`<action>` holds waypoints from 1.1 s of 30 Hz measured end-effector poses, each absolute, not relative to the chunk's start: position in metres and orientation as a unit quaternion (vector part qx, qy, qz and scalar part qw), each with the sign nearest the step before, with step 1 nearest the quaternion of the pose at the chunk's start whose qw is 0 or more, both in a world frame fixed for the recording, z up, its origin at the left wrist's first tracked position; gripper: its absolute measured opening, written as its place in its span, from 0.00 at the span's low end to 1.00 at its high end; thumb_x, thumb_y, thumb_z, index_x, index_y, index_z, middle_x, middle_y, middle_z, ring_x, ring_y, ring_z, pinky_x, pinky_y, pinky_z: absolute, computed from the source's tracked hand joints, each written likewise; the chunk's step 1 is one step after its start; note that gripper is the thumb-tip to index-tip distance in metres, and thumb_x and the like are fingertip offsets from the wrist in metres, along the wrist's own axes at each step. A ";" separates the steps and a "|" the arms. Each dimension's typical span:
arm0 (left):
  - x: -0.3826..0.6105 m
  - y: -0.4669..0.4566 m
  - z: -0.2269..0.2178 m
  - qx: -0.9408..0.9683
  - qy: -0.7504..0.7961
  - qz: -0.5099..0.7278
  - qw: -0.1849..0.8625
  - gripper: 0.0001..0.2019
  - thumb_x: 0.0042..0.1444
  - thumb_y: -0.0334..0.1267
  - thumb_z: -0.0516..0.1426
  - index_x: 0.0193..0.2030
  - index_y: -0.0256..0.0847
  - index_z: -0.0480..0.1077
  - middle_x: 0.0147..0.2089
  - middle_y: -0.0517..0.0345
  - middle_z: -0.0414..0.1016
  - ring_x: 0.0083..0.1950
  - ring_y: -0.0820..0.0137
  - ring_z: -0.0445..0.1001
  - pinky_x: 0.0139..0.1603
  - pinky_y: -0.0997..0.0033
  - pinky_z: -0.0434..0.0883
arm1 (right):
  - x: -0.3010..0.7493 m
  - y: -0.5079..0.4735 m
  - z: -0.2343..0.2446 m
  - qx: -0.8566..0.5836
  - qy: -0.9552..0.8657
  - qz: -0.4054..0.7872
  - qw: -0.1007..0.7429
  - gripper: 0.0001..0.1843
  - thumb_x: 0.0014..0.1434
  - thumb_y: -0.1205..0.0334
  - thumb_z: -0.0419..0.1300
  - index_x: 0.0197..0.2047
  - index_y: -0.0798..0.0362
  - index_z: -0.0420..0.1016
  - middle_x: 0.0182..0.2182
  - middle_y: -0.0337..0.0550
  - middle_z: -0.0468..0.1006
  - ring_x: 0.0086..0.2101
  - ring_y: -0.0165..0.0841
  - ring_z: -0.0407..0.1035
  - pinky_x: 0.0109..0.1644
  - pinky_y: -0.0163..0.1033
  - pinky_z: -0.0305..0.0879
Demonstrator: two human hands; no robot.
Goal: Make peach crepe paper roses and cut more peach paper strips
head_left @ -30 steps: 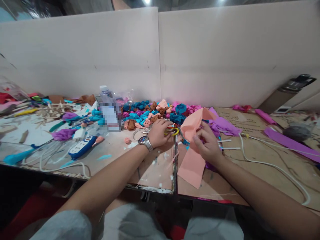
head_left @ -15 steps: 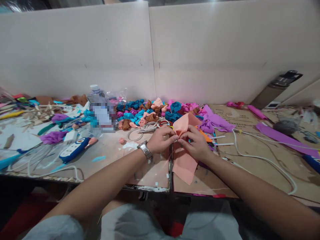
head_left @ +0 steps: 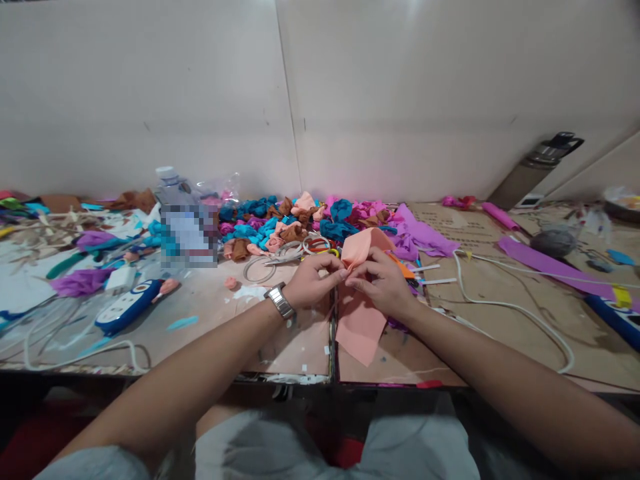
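A thin, creased, peach-coloured strip (head_left: pixel 361 327) (paper or cloth, it cannot be told which) is held near the seam of the brown board work surface (head_left: pixel 287 343), directly in front of the person. Its upper end is folded over into a rounded cup, while its flat lower end is left loose toward the near edge. Between the two, the material is pinched by the thumb and fingertips of the bare left hand (head_left: pixel 316 280), and the gathered creases are gripped beside them by the thumb and fingers of the bare right hand (head_left: pixel 383 283); the two sets of fingertips all but meet.

For this gathering to be done well, the folds are probably best kept small and even, with one pinch held firm whenever the other is shifted. A hard tug is better avoided, since such thin material may well tear or lose its cupped shape, and the loose tail is best kept untwisted. Just beyond the hands, a curved yellow scissor handle (head_left: pixel 334 253) can be seen before a heap of crumpled blue, brown, peach and pink pieces (head_left: pixel 285 223); any snagging there should be guarded against
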State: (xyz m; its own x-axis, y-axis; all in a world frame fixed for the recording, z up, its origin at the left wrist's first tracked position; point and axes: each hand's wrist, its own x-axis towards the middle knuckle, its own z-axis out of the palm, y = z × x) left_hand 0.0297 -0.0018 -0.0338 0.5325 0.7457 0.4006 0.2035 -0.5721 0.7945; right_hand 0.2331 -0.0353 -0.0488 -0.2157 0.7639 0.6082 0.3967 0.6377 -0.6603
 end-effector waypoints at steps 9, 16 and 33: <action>0.030 0.001 -0.033 0.766 0.316 0.422 0.368 0.15 0.61 0.47 0.59 0.31 0.37 0.70 0.30 0.58 0.72 0.33 0.71 0.69 0.37 0.71 0.67 | 0.234 -0.035 -0.047 -0.424 -0.702 0.220 0.528 0.13 0.65 0.51 0.63 0.33 0.50 0.76 0.37 0.43 0.72 0.37 0.35 0.68 0.39 0.40 0.63; 0.028 0.009 -0.041 0.727 0.337 0.461 0.382 0.12 0.62 0.43 0.58 0.32 0.38 0.68 0.31 0.60 0.68 0.33 0.72 0.65 0.37 0.71 0.64 | 0.238 -0.027 -0.049 -0.441 -0.616 0.278 0.590 0.17 0.66 0.45 0.58 0.37 0.49 0.69 0.35 0.41 0.72 0.37 0.35 0.67 0.43 0.41 0.62; 0.023 0.022 -0.043 0.620 0.356 0.531 0.454 0.09 0.59 0.40 0.53 0.29 0.42 0.59 0.27 0.64 0.57 0.28 0.73 0.59 0.29 0.73 0.60 | 0.237 -0.025 -0.048 -0.472 -0.517 0.329 0.634 0.21 0.62 0.38 0.60 0.33 0.48 0.65 0.26 0.34 0.63 0.27 0.30 0.58 0.30 0.36 0.58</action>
